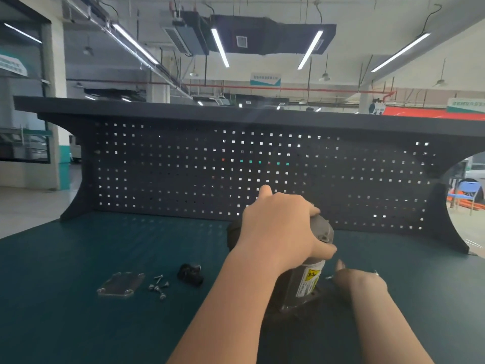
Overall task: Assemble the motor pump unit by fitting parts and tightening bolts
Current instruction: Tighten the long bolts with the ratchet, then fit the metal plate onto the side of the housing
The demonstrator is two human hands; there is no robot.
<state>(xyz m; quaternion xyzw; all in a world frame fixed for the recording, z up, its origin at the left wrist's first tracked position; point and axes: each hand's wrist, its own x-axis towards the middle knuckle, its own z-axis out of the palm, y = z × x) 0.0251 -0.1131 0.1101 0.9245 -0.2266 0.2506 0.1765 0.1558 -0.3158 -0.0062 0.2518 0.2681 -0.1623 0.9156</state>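
A grey cylindrical motor pump unit [305, 282] with a yellow warning label stands upright on the green bench top [78, 324]. My left hand [280, 229] grips its top from above. Beside the unit's base flange, my right hand [359, 281] pinches a small bolt [329, 277]. To the left lie a clear cover plate [120, 284] with corner holes, several loose bolts [159, 286] and a small black part [190, 274].
A dark perforated back panel [183, 166] under a shelf closes the far side of the bench. A blue chair [467, 191] stands beyond the bench at the right. The factory floor lies open at the left.
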